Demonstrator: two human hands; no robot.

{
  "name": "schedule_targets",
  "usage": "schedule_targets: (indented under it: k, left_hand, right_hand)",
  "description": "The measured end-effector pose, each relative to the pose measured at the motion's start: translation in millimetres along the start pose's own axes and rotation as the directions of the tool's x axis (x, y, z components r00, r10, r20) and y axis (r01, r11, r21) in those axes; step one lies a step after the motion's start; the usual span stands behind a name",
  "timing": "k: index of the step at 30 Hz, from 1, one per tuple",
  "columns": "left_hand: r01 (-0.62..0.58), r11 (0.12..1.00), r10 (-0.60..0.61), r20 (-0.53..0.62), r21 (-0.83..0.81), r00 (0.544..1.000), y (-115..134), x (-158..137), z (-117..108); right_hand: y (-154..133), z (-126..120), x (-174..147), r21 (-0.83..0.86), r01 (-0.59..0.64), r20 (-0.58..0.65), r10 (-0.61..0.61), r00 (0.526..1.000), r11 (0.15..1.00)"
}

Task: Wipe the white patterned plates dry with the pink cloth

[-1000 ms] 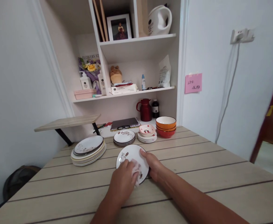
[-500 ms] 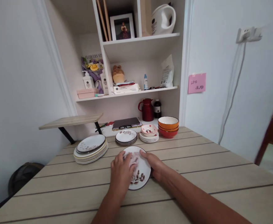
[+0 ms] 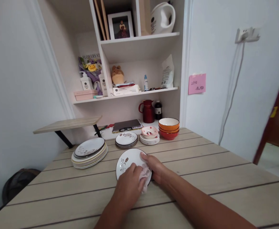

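Observation:
A white plate (image 3: 132,156) with a dark rim and brown flower print is held above the wooden table, its face turned up toward me. My right hand (image 3: 155,167) grips its right edge, thumb on the face and fingers underneath. In my left hand (image 3: 131,183) a pale pink cloth (image 3: 144,175) is bunched and pressed on the plate's lower right part. That hand and the cloth cover part of the print. Just beyond stands a stack of small dark-rimmed plates (image 3: 126,139).
Larger stacked plates (image 3: 89,149) stand at the left, below a small raised shelf (image 3: 67,123). Small white plates topped by a square dish (image 3: 150,132) and stacked orange and red bowls (image 3: 168,127) sit at the back. A red jug (image 3: 148,111) stands behind them.
The cloth in my left hand has moved down and right across the plate, uncovering the print at its left. My right hand still holds the edge. The view has shifted slightly.

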State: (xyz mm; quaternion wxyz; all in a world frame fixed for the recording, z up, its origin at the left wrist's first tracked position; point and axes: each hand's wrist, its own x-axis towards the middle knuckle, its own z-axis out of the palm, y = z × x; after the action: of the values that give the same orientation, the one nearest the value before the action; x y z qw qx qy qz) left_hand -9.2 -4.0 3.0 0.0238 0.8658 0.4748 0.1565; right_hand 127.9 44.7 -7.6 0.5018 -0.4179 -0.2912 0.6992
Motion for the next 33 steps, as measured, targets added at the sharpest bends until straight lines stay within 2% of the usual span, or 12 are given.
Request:
schedule_targets:
  k: [4, 10, 13, 17, 21, 24, 28, 30, 33]
  left_hand:
    - [-0.038, 0.999, 0.035, -0.058, -0.039, 0.998, 2, 3, 3]
    - [0.180, 0.982, -0.165, -0.189, 0.063, 0.968, -13, 13, 5]
    - [0.266, 0.957, -0.241, -0.191, 0.118, 0.951, -21, 13, 0]
    - [0.303, 0.939, -0.281, -0.146, 0.162, 0.949, -27, 10, -4]
    - [0.273, 0.959, -0.266, -0.083, 0.081, 0.960, -24, 8, -2]
    - [0.147, 0.989, -0.147, -0.046, -0.010, 0.988, -18, 5, 1]
    - [-0.019, 0.998, 0.016, -0.060, -0.058, 0.998, -7, 2, 4]
    - [-0.028, 0.998, 0.023, -0.068, -0.064, 0.997, -3, 3, 4]
    - [0.064, 0.998, -0.067, -0.112, -0.028, 0.991, -5, 7, 4]
  right_hand:
    - [-1, -1, -1, -0.033, -0.012, 0.030, 0.013, 0.999, 0.999]
    - [0, 1, -2, -0.059, -0.016, 0.020, 0.017, 1.000, 0.998]
    - [1, 2, -2, -0.067, 0.001, -0.019, -0.002, 1.000, 0.998]
    - [2, 3, -3, -0.038, 0.039, -0.068, -0.041, 0.997, 0.999]
    - [2, 4, -2, -0.024, 0.078, -0.099, -0.080, 0.992, 0.997]
    - [0, 4, -2, -0.021, 0.054, -0.096, -0.056, 0.994, 0.998]
    - [-1, 2, -3, -0.046, 0.027, -0.012, -0.028, 1.000, 0.999]
    - [-1, 0, -2, -0.067, 0.014, 0.032, -0.012, 0.999, 0.998]
    - [1, -2, 0, -0.091, 0.008, 0.056, -0.003, 0.998, 0.996]
